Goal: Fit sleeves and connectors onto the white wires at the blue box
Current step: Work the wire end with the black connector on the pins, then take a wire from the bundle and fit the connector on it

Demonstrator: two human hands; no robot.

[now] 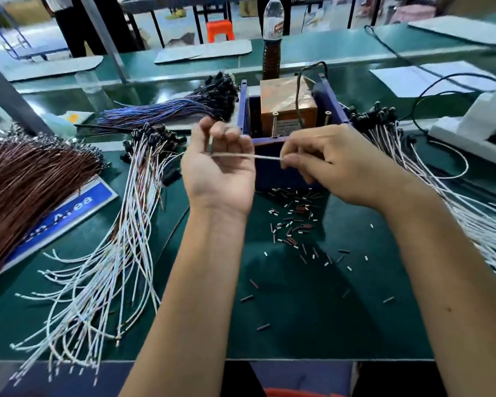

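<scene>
A thin white wire (265, 157) runs level between both hands, just in front of the blue box (272, 170). My left hand (219, 167) is palm-up with its fingers curled round the wire's left part. My right hand (324, 161) pinches the wire's right end between thumb and forefinger. Whether a sleeve sits on that end is hidden by the fingertips. Small dark and white sleeves (295, 222) lie scattered on the green mat (292, 305) below the box. The box holds an orange block (287, 110).
A fan of white wires with black connectors (121, 242) lies to the left, another pile (441, 179) to the right. Brown wires (26, 184) and a blue sign (66, 219) are far left, a blue-purple bundle (169, 108) behind. A bottle (272, 32) stands behind the box.
</scene>
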